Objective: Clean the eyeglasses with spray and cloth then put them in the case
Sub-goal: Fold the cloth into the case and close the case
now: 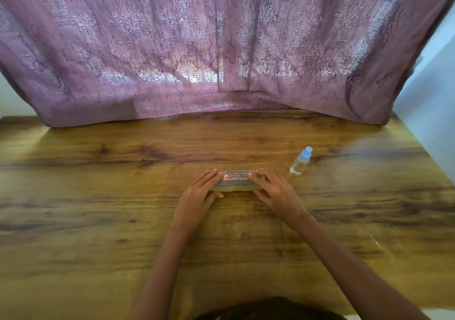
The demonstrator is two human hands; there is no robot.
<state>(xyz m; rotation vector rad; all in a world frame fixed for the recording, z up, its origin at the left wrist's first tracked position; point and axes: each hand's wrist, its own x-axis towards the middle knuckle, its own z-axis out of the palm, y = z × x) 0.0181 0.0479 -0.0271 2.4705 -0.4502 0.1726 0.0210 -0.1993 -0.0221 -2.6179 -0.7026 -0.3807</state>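
Observation:
A translucent grey eyeglass case (235,181) with white lettering on its lid lies closed on the wooden table (98,209), a little beyond the middle. My left hand (199,194) grips its left end and my right hand (275,193) grips its right end, fingers over the lid and thumbs at the front edge. A small clear spray bottle (300,162) with a light blue cap stands to the right of the case, apart from my right hand. The eyeglasses and the cloth are not visible; the case's inside cannot be made out.
A mauve patterned curtain (221,48) hangs down behind the table and its hem rests on the far edge. A pale wall (433,112) runs along the table's right side. Bare wood stretches left and near me.

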